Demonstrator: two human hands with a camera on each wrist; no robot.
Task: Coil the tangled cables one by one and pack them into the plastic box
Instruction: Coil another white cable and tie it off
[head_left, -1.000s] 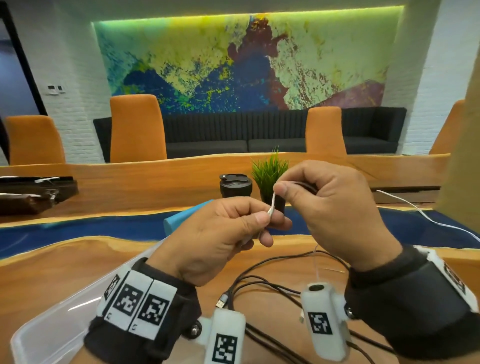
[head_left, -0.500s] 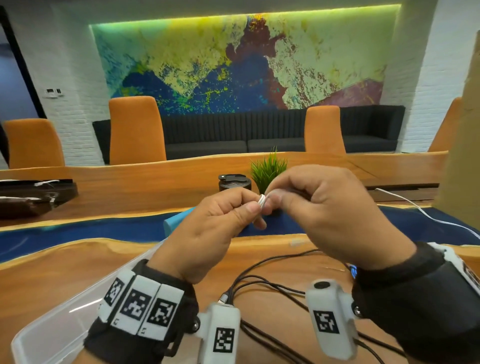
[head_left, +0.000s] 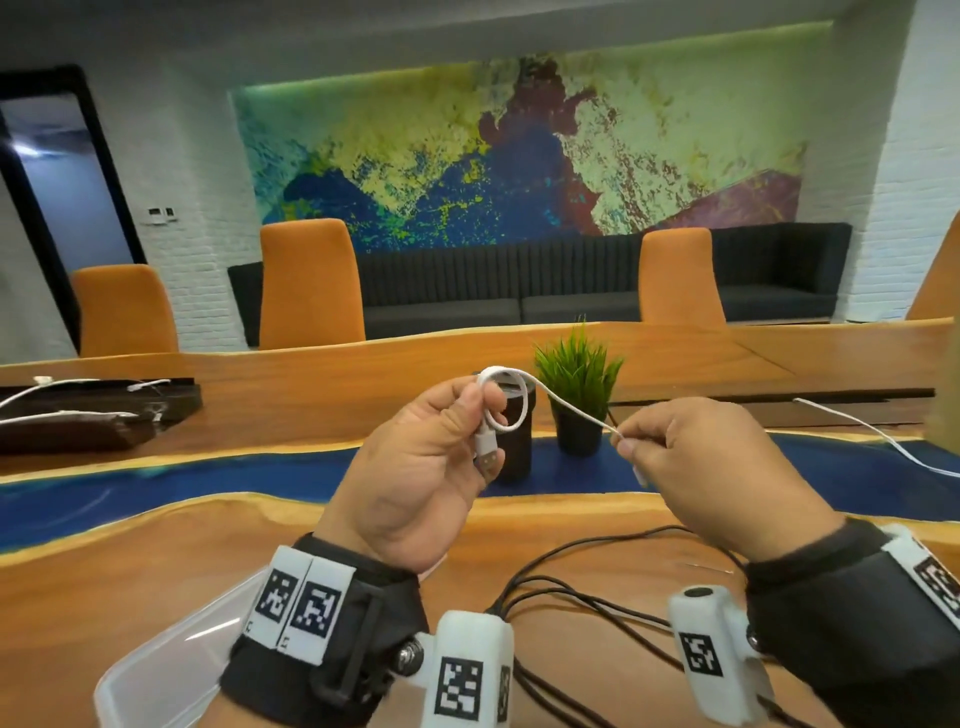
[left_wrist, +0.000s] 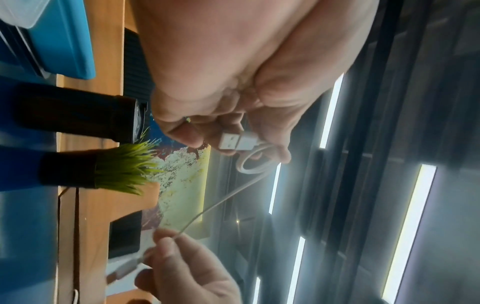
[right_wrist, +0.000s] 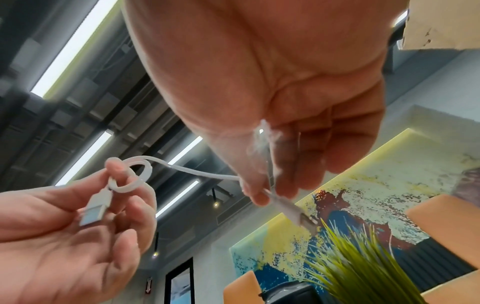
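Note:
A short white USB cable (head_left: 558, 402) hangs in the air between both hands. My left hand (head_left: 441, 457) pinches a small loop of it (left_wrist: 249, 164) with the USB-A plug (right_wrist: 94, 207) pointing down over my palm. My right hand (head_left: 691, 462) pinches the other end just behind the small plug (right_wrist: 298, 214), and the cable runs nearly taut between the hands. The clear plastic box (head_left: 171, 665) lies on the wooden table at the lower left, under my left wrist. Tangled black cables (head_left: 587, 597) lie on the table below my hands.
A small potted grass plant (head_left: 576, 384) and a black cylinder (head_left: 514, 447) stand just behind my hands. A blue lid (left_wrist: 70, 41) lies by the box. Another white cable (head_left: 878, 436) trails at the right, and a dark tray (head_left: 93, 415) with white cables is far left.
The hands were pressed together on the cable. They have drawn apart, the right hand moving right, and a small loop now stands above the left fingers. The view has lifted.

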